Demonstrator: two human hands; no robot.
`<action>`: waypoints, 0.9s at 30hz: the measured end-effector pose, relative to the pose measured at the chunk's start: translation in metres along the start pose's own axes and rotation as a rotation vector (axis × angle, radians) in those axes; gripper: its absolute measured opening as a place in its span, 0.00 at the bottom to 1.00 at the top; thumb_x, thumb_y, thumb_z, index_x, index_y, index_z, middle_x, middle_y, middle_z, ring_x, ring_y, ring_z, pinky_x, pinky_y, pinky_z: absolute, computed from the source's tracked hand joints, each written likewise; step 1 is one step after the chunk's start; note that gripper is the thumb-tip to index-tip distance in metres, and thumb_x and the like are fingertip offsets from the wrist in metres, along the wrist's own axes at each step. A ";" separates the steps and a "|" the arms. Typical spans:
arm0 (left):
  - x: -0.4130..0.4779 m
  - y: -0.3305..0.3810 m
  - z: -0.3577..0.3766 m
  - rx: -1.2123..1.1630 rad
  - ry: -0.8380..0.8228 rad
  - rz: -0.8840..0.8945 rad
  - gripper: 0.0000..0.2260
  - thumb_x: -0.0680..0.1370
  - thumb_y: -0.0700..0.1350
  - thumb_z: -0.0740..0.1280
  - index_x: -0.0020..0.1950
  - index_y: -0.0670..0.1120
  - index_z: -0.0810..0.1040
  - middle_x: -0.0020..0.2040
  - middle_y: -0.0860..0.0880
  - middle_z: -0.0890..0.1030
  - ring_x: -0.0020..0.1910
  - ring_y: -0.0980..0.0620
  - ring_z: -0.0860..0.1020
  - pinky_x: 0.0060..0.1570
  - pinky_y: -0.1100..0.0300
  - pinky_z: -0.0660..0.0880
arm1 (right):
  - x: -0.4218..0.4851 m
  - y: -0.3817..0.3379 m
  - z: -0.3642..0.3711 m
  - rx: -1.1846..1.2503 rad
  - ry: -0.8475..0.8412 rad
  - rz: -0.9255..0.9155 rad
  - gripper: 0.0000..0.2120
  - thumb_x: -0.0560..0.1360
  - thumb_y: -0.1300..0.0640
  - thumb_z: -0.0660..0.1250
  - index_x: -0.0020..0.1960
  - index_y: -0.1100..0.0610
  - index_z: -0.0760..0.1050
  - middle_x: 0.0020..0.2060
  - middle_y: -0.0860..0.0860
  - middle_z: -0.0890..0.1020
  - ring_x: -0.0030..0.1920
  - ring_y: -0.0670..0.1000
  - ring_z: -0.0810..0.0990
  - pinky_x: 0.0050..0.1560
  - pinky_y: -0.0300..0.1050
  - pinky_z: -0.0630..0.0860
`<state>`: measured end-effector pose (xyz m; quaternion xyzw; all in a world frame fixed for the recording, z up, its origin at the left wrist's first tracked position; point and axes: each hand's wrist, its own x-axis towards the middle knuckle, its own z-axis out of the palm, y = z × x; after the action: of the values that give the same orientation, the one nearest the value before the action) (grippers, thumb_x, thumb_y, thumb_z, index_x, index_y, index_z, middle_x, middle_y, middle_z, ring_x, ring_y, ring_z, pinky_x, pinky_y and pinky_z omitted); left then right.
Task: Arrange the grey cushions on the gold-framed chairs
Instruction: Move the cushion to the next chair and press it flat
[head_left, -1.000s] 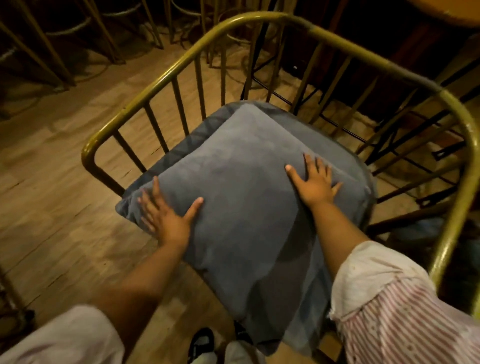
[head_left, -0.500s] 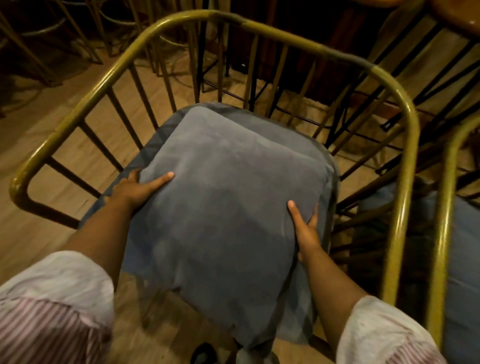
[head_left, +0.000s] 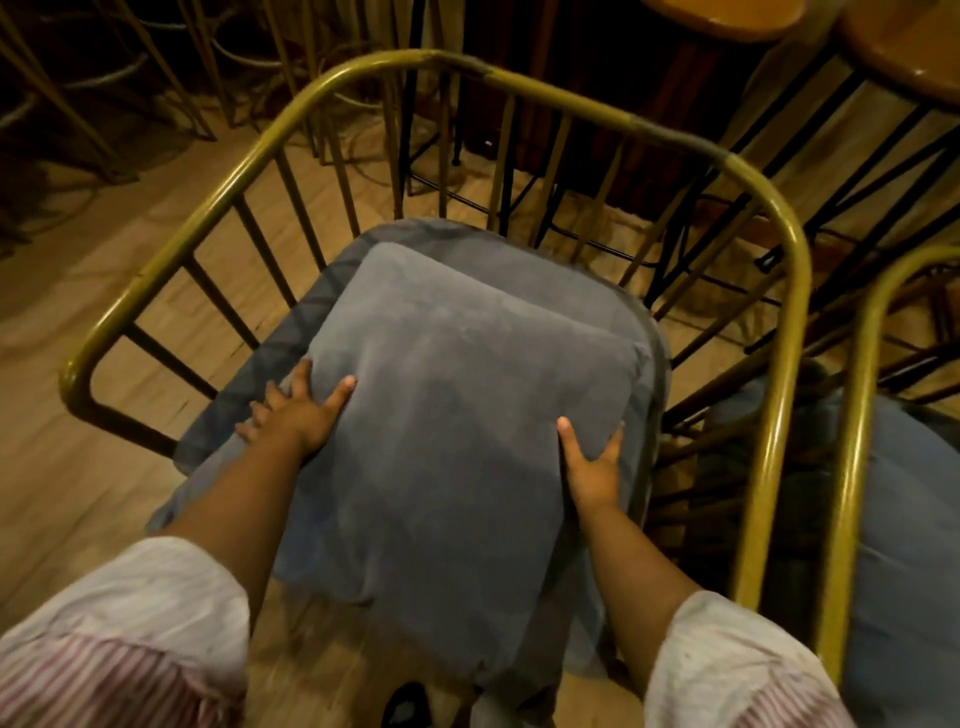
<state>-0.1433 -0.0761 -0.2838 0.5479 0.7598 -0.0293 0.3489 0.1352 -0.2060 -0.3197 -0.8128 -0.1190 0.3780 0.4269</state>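
In the head view, a grey cushion (head_left: 457, 415) is held from both sides between the two hands, and it is seen lying on the grey seat pad (head_left: 641, 374) of a gold-framed chair (head_left: 587, 101). The left hand (head_left: 296, 410) is laid against the cushion's left edge, its grip spread wide: the thumb is pressed onto the top face while the fingers are fanned out along the side, partly resting on the seat pad below. The right hand (head_left: 592, 467) is set against the cushion's right edge, its grip likewise opened, with the thumb on the top face and the fingers curled round the side; how far they reach under cannot be told. Between the two grips the cushion's near half is spread, and its near edge is seen hanging past the front of the seat toward the person. Beyond the grips, the far corners of the cushion are found close to the chair's spindled back, with a strip of seat pad left showing around them. Striped sleeves (head_left: 119, 639) are seen rolled above both forearms. Just outside the right grip, past the chair's arm rail, a second gold frame (head_left: 852, 467) with another grey cushion (head_left: 904, 545) is partly shown. A wooden floor (head_left: 78, 270) is seen beyond the left grip.
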 end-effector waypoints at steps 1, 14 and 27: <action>-0.006 0.005 0.003 -0.009 -0.001 0.012 0.38 0.72 0.72 0.51 0.77 0.59 0.43 0.80 0.42 0.44 0.78 0.35 0.45 0.74 0.36 0.42 | -0.004 -0.001 0.002 -0.050 0.017 0.013 0.44 0.73 0.41 0.67 0.78 0.48 0.44 0.74 0.60 0.60 0.71 0.64 0.64 0.69 0.58 0.63; -0.195 0.155 -0.059 -0.060 -0.223 0.602 0.19 0.82 0.42 0.55 0.73 0.39 0.64 0.73 0.39 0.67 0.70 0.41 0.68 0.65 0.59 0.64 | -0.124 -0.129 -0.153 -0.291 -0.054 -0.453 0.24 0.76 0.55 0.66 0.71 0.58 0.68 0.66 0.58 0.74 0.67 0.58 0.73 0.68 0.48 0.68; -0.429 0.370 0.050 -0.012 -0.320 1.052 0.20 0.80 0.47 0.61 0.69 0.39 0.70 0.62 0.32 0.76 0.59 0.35 0.76 0.54 0.50 0.74 | -0.124 -0.131 -0.478 -0.061 0.471 -0.401 0.23 0.79 0.51 0.61 0.71 0.58 0.67 0.71 0.57 0.68 0.71 0.57 0.66 0.69 0.49 0.63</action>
<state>0.2645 -0.2989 0.0446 0.8406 0.3208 0.0704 0.4308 0.4089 -0.4791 0.0140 -0.8508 -0.1859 0.0840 0.4843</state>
